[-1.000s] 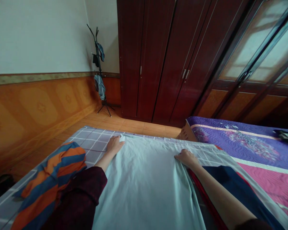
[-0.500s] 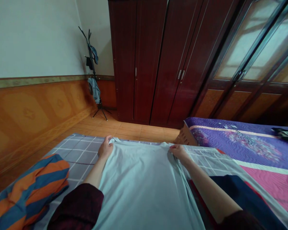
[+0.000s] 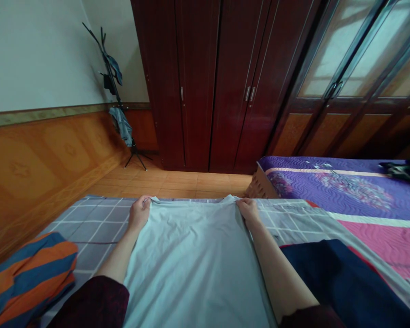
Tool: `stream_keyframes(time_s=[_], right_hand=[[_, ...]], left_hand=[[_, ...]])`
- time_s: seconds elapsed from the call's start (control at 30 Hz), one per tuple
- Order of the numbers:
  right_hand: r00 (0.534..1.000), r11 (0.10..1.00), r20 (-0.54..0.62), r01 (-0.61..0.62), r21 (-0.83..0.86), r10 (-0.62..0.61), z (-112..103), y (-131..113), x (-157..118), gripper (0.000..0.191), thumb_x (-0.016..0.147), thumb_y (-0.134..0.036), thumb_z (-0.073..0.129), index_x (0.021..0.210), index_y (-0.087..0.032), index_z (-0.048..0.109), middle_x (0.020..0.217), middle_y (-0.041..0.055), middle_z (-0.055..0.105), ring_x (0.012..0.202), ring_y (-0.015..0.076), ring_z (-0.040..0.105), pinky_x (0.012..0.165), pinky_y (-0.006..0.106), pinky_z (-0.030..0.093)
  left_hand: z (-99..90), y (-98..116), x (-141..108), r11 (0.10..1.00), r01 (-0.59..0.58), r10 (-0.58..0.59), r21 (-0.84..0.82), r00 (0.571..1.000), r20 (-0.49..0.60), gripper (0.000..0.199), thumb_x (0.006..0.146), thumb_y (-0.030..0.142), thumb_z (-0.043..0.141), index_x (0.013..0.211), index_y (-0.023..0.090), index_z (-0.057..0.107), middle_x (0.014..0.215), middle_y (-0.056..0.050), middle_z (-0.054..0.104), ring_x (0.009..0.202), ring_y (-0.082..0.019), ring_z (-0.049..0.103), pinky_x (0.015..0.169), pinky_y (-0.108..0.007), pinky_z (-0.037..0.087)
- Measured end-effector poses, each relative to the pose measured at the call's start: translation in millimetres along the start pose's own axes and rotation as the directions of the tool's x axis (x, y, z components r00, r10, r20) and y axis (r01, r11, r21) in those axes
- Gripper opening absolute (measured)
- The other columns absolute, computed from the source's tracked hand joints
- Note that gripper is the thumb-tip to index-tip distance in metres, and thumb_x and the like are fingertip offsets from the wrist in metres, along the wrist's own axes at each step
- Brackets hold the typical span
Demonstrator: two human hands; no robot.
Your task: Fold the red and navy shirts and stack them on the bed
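Note:
A pale, light-coloured shirt-like garment point(image 3: 194, 255) lies spread over the checked bedspread point(image 3: 102, 224), its near part running out of view at the bottom. At its far left corner, my left hand point(image 3: 140, 212) is closed, pinching the fabric. My right hand point(image 3: 248, 211) grips the far right corner in the same way. Between the two hands the far edge is stretched fairly straight, with soft creases below it. An orange and blue striped cloth point(image 3: 37, 269) lies to the left. A dark navy folded cloth with red edging point(image 3: 338, 278) lies right of my right forearm.
Beyond the bed's far edge is a tiled floor point(image 3: 177, 182), then a dark red wardrobe point(image 3: 198, 91). A coat rack point(image 3: 118, 98) with hanging items stands in the left corner. At right are a purple and pink quilt point(image 3: 362, 191) and a tan slatted basket-like box point(image 3: 257, 183).
Both hands keep hold of the garment, whose far edge looks straighter and its sides smoother. The camera view has shifted slightly, and my right hand's fingers are curled more tightly.

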State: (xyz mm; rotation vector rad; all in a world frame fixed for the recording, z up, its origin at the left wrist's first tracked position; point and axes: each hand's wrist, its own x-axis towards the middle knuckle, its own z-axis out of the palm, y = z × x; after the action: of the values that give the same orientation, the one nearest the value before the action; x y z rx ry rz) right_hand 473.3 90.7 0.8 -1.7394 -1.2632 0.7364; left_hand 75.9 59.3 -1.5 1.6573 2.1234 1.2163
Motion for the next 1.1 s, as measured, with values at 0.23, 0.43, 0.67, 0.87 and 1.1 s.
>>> stream_keyframes(time_s=[0.23,0.43,0.67,0.87,1.1], right_hand=[[0.994,0.993,-0.031,0.106,0.047,-0.105,-3,-1,-7,0.035,0.071,-0.04,0.048,0.078,-0.013,0.069,0.07,0.0068,0.067,0.07,0.0207,0.06,0.055,0.024,0.041],[0.992,0.991,0.008,0.122,0.045,-0.123,1,-13,-15,0.019,0.063,-0.034,0.059,0.064,-0.018,0.069,0.053,0.002,0.059,0.061,0.0188,0.057,0.052,0.024,0.034],[0.973,0.946,0.106,0.171,0.274,-0.207,8,-26,-27,0.02,0.058,-0.029,0.051,0.063,-0.018,0.067,0.064,0.0018,0.067,0.065,0.0168,0.059,0.06,0.024,0.043],[0.973,0.903,0.136,0.115,0.413,-0.186,4,-22,-25,0.026,0.055,-0.032,0.05,0.07,-0.017,0.065,0.066,0.0019,0.067,0.061,0.015,0.058,0.059,0.024,0.045],[0.978,0.928,0.132,0.106,0.357,-0.163,-3,-24,-24,0.029,0.06,-0.035,0.053,0.076,-0.016,0.067,0.066,0.0022,0.067,0.058,0.0135,0.058,0.055,0.022,0.044]], left_hand=[[1.3,-1,0,0.999,0.042,-0.045,-0.024,0.992,-0.121,0.026,0.083,0.039,0.038,0.085,0.02,0.056,0.075,-0.004,0.063,0.074,-0.021,0.06,0.065,-0.027,0.044],[0.0,4,-4,0.997,0.025,-0.036,-0.078,0.99,-0.139,0.033,0.081,0.048,0.041,0.063,0.022,0.046,0.052,0.004,0.045,0.054,-0.015,0.045,0.052,-0.024,0.033],[3.5,-6,1,0.984,0.062,-0.091,-0.165,0.981,-0.17,0.027,0.068,0.046,0.054,0.073,0.02,0.054,0.059,0.003,0.051,0.055,-0.015,0.046,0.053,-0.024,0.037],[8.6,-18,6,0.975,0.036,-0.069,-0.219,0.987,-0.146,0.035,0.06,0.03,0.048,0.092,0.018,0.057,0.084,-0.002,0.063,0.071,-0.017,0.059,0.064,-0.024,0.045],[2.4,-11,1,0.99,0.018,-0.027,-0.139,0.998,-0.06,0.037,0.06,0.026,0.045,0.09,0.019,0.065,0.071,0.0,0.063,0.055,-0.016,0.052,0.054,-0.024,0.04]])
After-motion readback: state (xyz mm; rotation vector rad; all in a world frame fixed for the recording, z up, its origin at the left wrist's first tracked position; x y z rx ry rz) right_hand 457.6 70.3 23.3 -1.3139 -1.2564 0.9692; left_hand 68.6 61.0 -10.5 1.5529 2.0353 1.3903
